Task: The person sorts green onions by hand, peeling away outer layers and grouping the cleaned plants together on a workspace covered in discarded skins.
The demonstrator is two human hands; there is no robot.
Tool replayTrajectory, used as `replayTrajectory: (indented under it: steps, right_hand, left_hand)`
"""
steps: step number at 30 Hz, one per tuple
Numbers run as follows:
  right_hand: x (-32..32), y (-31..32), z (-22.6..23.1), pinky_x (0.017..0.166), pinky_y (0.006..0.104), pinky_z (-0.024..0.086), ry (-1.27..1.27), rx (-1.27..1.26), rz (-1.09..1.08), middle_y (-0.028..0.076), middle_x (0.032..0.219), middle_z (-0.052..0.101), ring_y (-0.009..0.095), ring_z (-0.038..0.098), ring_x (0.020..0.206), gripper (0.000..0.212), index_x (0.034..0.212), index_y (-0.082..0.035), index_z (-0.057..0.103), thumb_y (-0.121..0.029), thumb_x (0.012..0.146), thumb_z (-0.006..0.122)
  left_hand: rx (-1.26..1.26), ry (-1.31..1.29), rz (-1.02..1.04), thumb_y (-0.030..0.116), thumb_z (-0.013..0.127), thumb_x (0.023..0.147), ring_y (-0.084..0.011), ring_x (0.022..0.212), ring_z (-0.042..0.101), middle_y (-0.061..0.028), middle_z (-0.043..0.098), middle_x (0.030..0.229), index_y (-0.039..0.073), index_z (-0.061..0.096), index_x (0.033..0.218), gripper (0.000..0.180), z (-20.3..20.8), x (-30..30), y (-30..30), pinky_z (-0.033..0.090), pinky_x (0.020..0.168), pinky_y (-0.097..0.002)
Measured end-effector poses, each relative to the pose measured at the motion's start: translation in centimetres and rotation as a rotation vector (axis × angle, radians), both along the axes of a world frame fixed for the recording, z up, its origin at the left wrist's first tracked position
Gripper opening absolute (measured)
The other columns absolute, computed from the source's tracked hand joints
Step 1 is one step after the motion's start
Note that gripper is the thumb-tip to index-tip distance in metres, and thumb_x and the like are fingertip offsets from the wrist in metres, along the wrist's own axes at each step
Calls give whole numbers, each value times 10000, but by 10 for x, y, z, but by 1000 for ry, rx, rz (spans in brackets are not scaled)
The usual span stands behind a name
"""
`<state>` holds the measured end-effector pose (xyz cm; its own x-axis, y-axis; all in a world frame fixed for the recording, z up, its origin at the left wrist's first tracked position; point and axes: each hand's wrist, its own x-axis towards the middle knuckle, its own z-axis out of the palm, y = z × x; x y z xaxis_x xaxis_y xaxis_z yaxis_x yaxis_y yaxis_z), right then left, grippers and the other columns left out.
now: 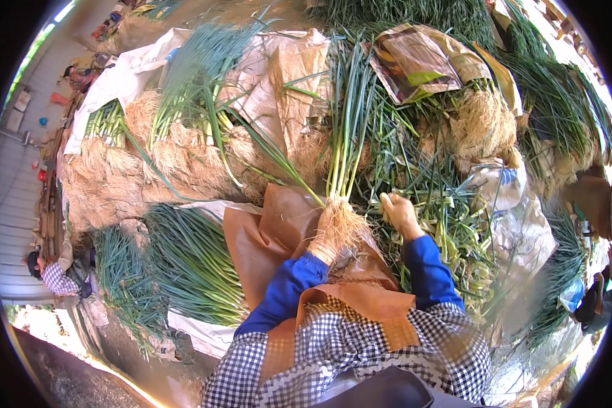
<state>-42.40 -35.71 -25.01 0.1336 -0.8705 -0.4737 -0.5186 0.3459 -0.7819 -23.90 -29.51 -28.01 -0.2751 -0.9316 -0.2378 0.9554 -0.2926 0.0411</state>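
My left hand [324, 234] is wrapped round the root end of a bunch of green onions [345, 160]. Pale, stringy roots [345, 223] hang over the hand, and the long green leaves point away from me. One onion slants off to the left of the bunch. To the right, apart from the bunch, my right hand [401, 214] is closed with curled fingers; whatever it may hold is too small to make out. Beneath and beside it lies a heap of stripped leaves and peelings [455, 251]. A brown apron sheet [279, 217] covers my lap.
Rooted onion bunches [183, 153] line the far left, partly under pale sacking [279, 75]. Cleaned green onions [197, 265] lie at my left. A printed sack [415, 61] covers more at the far right, beside rooted bundles [486, 122]. Another person [61, 275] is at the left edge.
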Motion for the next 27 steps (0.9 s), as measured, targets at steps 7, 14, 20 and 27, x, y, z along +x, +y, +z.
replayTrajectory:
  steps: [7, 14, 20, 27]
  right_hand:
    - [73, -47, -39, 427, 217, 342, -676, -5, -88, 7, 621, 556, 74, 436, 467, 320, 847, -39, 598, -359, 849, 583]
    - [96, -51, -49, 570, 265, 430, -462, -185, -218, 31, 672, 602, 144, 558, 609, 385, 863, -28, 648, -406, 848, 570]
    - [67, 1, -43, 471, 310, 379, -163, -203, -96, 106, 563, 552, 169, 459, 474, 330, 747, -32, 621, -315, 883, 521]
    - [-92, 22, -9, 617, 390, 483, 879, -168, 716, 148, 778, 638, 295, 617, 678, 403, 836, -47, 641, -416, 854, 482]
  left_hand:
    - [165, -15, 2, 185, 501, 881, -163, 621, 527, -30, 539, 697, 88, 552, 839, 117, 5, -5, -1, 456, 573, -299]
    - [188, -306, 91, 65, 555, 834, -98, 554, 496, 21, 509, 661, 99, 555, 852, 39, 0, -3, -7, 431, 493, -214]
    - [356, -283, 99, 157, 523, 870, -123, 563, 500, 10, 520, 634, 123, 552, 788, 94, -14, -4, -12, 441, 529, -258]
    - [283, 69, -28, 295, 467, 886, -170, 626, 474, -6, 522, 661, 138, 548, 770, 211, 6, -2, -4, 424, 624, -317]
